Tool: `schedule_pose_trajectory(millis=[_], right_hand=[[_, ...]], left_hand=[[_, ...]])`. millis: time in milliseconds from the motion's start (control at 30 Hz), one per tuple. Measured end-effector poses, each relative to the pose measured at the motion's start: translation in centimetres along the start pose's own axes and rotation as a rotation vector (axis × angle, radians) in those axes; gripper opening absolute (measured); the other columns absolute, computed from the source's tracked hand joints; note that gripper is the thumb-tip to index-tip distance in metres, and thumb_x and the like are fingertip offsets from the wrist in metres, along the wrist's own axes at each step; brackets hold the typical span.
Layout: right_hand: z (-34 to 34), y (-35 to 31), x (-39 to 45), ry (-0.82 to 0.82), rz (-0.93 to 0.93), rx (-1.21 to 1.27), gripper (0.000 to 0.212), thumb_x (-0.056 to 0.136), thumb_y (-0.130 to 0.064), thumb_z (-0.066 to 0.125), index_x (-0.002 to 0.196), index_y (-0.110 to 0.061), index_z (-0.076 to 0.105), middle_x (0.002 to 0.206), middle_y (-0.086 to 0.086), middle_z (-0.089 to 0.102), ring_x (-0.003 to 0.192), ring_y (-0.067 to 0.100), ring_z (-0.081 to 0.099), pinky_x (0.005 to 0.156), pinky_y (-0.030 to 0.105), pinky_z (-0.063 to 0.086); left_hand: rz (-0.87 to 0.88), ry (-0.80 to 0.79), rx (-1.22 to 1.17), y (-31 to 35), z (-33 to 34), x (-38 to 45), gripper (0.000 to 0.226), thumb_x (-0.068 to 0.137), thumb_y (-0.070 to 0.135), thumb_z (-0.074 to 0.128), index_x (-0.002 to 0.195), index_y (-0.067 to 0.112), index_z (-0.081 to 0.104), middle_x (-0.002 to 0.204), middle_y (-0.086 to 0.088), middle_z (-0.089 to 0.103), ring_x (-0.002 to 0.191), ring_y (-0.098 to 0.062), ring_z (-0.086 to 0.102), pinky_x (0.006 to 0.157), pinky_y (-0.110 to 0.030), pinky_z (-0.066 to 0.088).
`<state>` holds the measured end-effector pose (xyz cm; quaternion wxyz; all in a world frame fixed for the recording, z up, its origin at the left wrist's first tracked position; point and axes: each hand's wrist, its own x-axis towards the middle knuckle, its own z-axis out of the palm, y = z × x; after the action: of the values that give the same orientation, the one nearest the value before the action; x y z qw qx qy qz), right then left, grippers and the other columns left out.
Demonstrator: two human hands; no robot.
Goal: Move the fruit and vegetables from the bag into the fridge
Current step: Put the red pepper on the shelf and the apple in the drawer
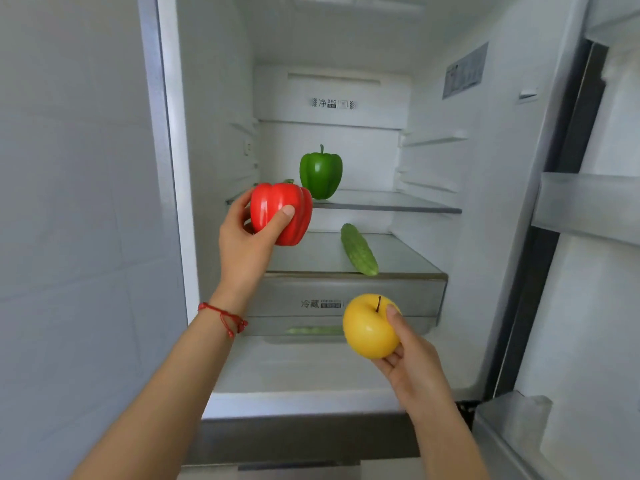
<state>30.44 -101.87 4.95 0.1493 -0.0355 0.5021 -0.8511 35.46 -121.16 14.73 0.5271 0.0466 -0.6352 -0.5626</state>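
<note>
The left hand grips a red pepper at the near left edge of the fridge's upper shelf. A green pepper stands upright farther back on that shelf. A cucumber lies on the lower shelf. The right hand holds a yellow apple, stem up, before the drawer. The door stands open at right.

back panel: "净 deo" | drawer front: "冷藏", small print unreadable | side-wall sticker: illegible

Blurred green item inside drawer
</note>
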Motion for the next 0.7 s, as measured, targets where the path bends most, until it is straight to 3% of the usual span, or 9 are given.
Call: schedule_pose_trajectory(millis=[267, 467, 533, 700], right_hand=[[2.3, -3.3, 4.1, -0.053, -0.054, 0.004, 0.010, 0.082, -0.031, 0.061, 0.086, -0.023, 0.058, 0.115, 0.011, 0.060, 0.090, 0.018, 0.061, 0.070, 0.029, 0.048], [3.9, -5.1, 5.5, -0.049, -0.070, -0.022, 0.020, 0.081, -0.032, 0.063, 0.093, -0.018, 0.056, 0.114, 0.012, 0.058, 0.093, 0.021, 0.060, 0.070, 0.031, 0.049], [4.2, -5.5, 5.8, -0.050, -0.090, -0.033, 0.017, 0.080, -0.031, 0.064, 0.088, -0.018, 0.057, 0.114, 0.011, 0.058, 0.091, 0.020, 0.061, 0.069, 0.031, 0.049], [4.8, -6.1, 6.2, -0.013, -0.122, -0.042, 0.032, 0.079, -0.029, 0.066, 0.104, -0.014, 0.052, 0.117, 0.014, 0.057, 0.099, 0.026, 0.059, 0.072, 0.034, 0.049]], left_hand=[[-0.012, 0.044, -0.003, -0.5, 1.9, 4.7, 0.055, 0.065, 0.042, 0.071, 0.113, 0.023, 0.052, 0.101, 0.008, 0.058, 0.094, -0.011, 0.060, 0.084, -0.033, 0.053], [0.049, 0.028, 0.082, -0.3, 2.9, 8.2, 0.060, 0.074, 0.036, 0.072, 0.125, 0.014, 0.048, 0.113, -0.002, 0.057, 0.097, -0.015, 0.057, 0.073, -0.015, 0.047], [0.049, 0.025, 0.110, -0.5, 2.9, 9.4, 0.062, 0.074, 0.036, 0.072, 0.126, 0.014, 0.047, 0.112, -0.001, 0.056, 0.095, -0.014, 0.056, 0.069, -0.012, 0.044], [0.013, 0.015, 0.177, -1.0, 3.2, 11.7, 0.065, 0.075, 0.036, 0.072, 0.128, 0.013, 0.043, 0.110, 0.001, 0.051, 0.092, -0.013, 0.052, 0.069, -0.014, 0.040]])
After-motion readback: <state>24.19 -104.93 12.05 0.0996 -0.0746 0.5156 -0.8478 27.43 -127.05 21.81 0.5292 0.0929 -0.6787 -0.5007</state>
